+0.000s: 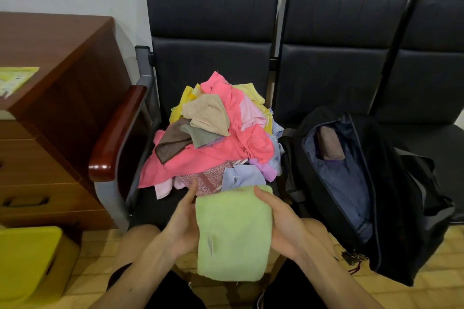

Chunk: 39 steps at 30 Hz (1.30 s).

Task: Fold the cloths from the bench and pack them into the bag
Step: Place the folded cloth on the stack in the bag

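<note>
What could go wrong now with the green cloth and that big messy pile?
The green cloth is folded but only held between the left hand and right hand; carried to the bag, it might flop open. The pile of cloths is heaped high on the seat; pulling one out could drag others onto the floor. The bag hangs over the seat's front edge, so pushing cloths in might tip it off.

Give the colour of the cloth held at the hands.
The cloth is plain light green, clearest in the head view.
</note>
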{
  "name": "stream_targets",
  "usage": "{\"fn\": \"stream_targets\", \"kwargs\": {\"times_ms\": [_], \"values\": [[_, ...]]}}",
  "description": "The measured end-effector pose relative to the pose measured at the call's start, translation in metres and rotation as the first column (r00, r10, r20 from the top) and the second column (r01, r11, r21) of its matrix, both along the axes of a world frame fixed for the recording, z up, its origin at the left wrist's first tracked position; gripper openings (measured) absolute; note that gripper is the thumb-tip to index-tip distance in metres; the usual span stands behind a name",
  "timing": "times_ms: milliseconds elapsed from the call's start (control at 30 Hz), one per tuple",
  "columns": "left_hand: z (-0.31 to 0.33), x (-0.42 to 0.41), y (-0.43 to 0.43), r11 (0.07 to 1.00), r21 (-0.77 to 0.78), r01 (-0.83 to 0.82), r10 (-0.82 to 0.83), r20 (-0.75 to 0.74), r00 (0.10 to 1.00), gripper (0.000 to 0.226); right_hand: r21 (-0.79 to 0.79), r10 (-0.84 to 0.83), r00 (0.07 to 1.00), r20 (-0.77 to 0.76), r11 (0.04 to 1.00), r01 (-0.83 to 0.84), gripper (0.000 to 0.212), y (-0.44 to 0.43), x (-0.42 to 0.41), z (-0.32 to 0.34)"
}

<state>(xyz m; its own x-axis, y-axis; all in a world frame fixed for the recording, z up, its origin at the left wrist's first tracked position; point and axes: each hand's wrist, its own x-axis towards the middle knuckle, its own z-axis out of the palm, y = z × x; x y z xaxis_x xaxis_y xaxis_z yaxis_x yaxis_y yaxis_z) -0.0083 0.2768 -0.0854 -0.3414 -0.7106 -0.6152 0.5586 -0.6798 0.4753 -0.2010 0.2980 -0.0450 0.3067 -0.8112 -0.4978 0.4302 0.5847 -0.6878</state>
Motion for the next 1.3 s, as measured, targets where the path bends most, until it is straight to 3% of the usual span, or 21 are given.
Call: {"fn": "stream_targets", "kwargs": {"times_ms": [133, 300, 533, 600, 700, 800, 1000, 1067, 1133, 1233, 1300], "values": [[-0.002, -0.01, 0.014, 0.993, 0.08, 0.082, -0.075, -0.085, 0.994, 0.071, -0.059, -0.028, 0.999, -0.044, 0.998, 0.025, 0.042, -0.001, -0.003, 0.001], [0.001, -0.014, 0.017, 0.971, 0.129, 0.199, -0.197, -0.031, 0.98, 0.066, -0.088, -0.024, 1.0, 0.007, 0.996, 0.024, 0.027, 0.002, -0.004, 0.002], [0.005, -0.004, 0.009, 0.971, -0.012, 0.24, -0.241, -0.048, 0.969, 0.087, -0.087, -0.063, 0.991, -0.117, 0.995, 0.053, 0.033, 0.001, -0.005, -0.007], [0.007, -0.004, 0.007, 0.965, -0.06, 0.257, -0.253, 0.067, 0.965, 0.067, -0.072, -0.068, 0.987, -0.143, 0.996, 0.059, 0.027, 0.001, -0.006, -0.01], [0.002, -0.006, 0.007, 0.949, -0.129, 0.287, -0.226, 0.353, 0.908, 0.041, -0.076, -0.054, 0.973, -0.223, 0.996, 0.038, 0.023, 0.0, -0.009, -0.015], [-0.009, -0.002, 0.005, 0.956, -0.128, 0.264, -0.182, 0.449, 0.875, 0.02, -0.034, -0.01, 0.93, -0.368, 0.999, -0.002, 0.015, 0.002, -0.014, -0.023], [-0.009, 0.0, -0.001, 0.923, -0.106, 0.369, -0.25, 0.565, 0.786, 0.02, 0.031, 0.127, 0.829, -0.545, 0.991, -0.131, 0.017, -0.004, -0.026, -0.038], [0.008, 0.003, -0.014, 0.88, -0.179, 0.44, -0.257, 0.599, 0.758, 0.022, -0.049, 0.137, 0.828, -0.544, 0.98, -0.194, 0.02, -0.018, -0.028, -0.022], [0.044, 0.009, -0.03, 0.793, -0.356, 0.495, -0.221, 0.589, 0.777, 0.028, -0.271, 0.063, 0.858, -0.509, 0.935, -0.23, 0.027, -0.035, -0.032, 0.015], [0.115, 0.02, -0.044, 0.645, -0.63, 0.433, -0.048, 0.532, 0.845, 0.028, -0.63, -0.108, 0.895, -0.434, 0.747, -0.215, 0.035, -0.046, -0.04, 0.09], [0.152, 0.022, -0.046, 0.533, -0.754, 0.383, 0.073, 0.492, 0.867, 0.024, -0.748, -0.193, 0.886, -0.421, 0.627, -0.218, 0.036, -0.048, -0.044, 0.127]]}}
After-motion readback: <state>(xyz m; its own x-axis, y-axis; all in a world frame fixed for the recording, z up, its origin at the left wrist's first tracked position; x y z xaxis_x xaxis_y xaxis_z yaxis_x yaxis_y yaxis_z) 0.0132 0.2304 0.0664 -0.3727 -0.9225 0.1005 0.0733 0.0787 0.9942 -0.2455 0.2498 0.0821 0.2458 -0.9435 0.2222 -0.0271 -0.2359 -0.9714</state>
